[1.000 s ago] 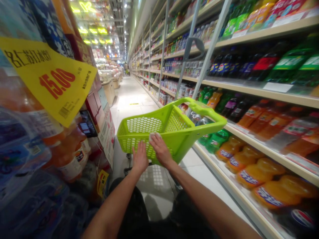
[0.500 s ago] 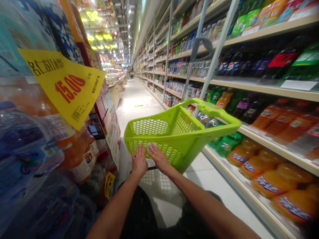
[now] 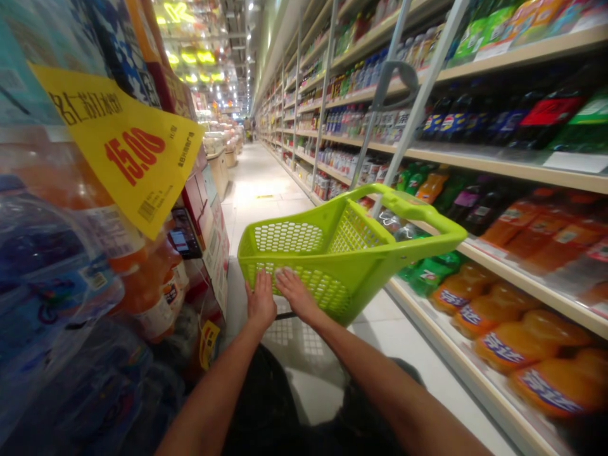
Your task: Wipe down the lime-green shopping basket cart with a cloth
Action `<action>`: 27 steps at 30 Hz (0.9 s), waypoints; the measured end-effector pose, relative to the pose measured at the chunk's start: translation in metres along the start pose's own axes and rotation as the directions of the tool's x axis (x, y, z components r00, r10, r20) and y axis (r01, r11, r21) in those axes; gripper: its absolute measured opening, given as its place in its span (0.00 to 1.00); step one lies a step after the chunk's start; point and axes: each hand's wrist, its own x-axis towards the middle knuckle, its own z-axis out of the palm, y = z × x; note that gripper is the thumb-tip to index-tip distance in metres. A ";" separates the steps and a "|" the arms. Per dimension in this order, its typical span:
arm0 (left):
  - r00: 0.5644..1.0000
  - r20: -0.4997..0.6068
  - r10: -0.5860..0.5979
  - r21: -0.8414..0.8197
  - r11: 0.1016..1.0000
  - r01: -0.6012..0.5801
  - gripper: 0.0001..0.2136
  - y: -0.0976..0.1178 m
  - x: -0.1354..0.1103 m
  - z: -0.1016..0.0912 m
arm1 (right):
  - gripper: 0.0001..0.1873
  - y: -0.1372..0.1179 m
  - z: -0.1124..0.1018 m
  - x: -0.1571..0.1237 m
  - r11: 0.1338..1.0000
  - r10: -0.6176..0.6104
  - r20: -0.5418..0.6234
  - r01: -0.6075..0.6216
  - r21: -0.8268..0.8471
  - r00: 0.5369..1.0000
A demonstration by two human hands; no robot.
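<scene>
Where the cart stands: in the head view, with the clock centred on the picture, a green shopping cart [image 3: 363, 266] takes up the middle, its front end toward 9 o'clock and its push handle [image 3: 427, 216] toward 3 o'clock.

Left hand: at 7 o'clock, the left hand [image 3: 261, 304] is flat, fingers straight and together, thumb slightly apart, in front of the cart's near mesh side; whether it touches the plastic I cannot tell.

Right hand: at 6 o'clock, just beside the other, the right hand [image 3: 297, 296] is likewise flat, fingers extended and slanting toward 11 o'clock against the same mesh side; contact cannot be told here either.

Floor: pale tiles [image 3: 266, 168] run off toward 11 o'clock, and a patterned shadow lies below the cart.

Shelves: drink shelves [image 3: 503, 168] fill 1 to 5 o'clock; at 4 o'clock orange bottles [image 3: 503, 345] lie on the lowest one, with a green bottle [image 3: 432, 273] nearer the cart.

Price sign: a yellow sign [image 3: 128, 152] reading 15.00 hangs between 9 and 10 o'clock, in front of stacked drinks.

Screen: a small lit device [image 3: 183, 234] stands at 9 o'clock, beside cartons.

Legs: dark-clothed legs [image 3: 266, 399] show at 6 o'clock, below the forearms.
</scene>
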 end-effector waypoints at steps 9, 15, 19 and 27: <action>0.998 0.039 -0.049 0.016 0.999 0.049 0.34 -0.016 0.003 -0.006 | 0.19 -0.010 -0.017 0.048 0.999 0.009 -0.094 -0.005 0.037 0.996; 0.992 0.093 -0.084 0.043 0.996 0.080 0.34 -0.025 -0.003 -0.009 | 0.17 -0.014 0.009 0.041 0.999 -0.026 0.013 0.025 0.037 1.000; 0.986 0.116 -0.120 0.070 0.991 0.112 0.34 -0.042 -0.014 0.000 | 0.15 -0.027 0.029 0.028 0.997 -0.062 0.083 0.057 0.056 0.995; 0.981 0.074 -0.181 0.105 0.979 0.173 0.33 -0.062 -0.009 -0.011 | 0.15 -0.046 0.028 0.100 0.994 -0.075 0.040 0.072 0.078 0.996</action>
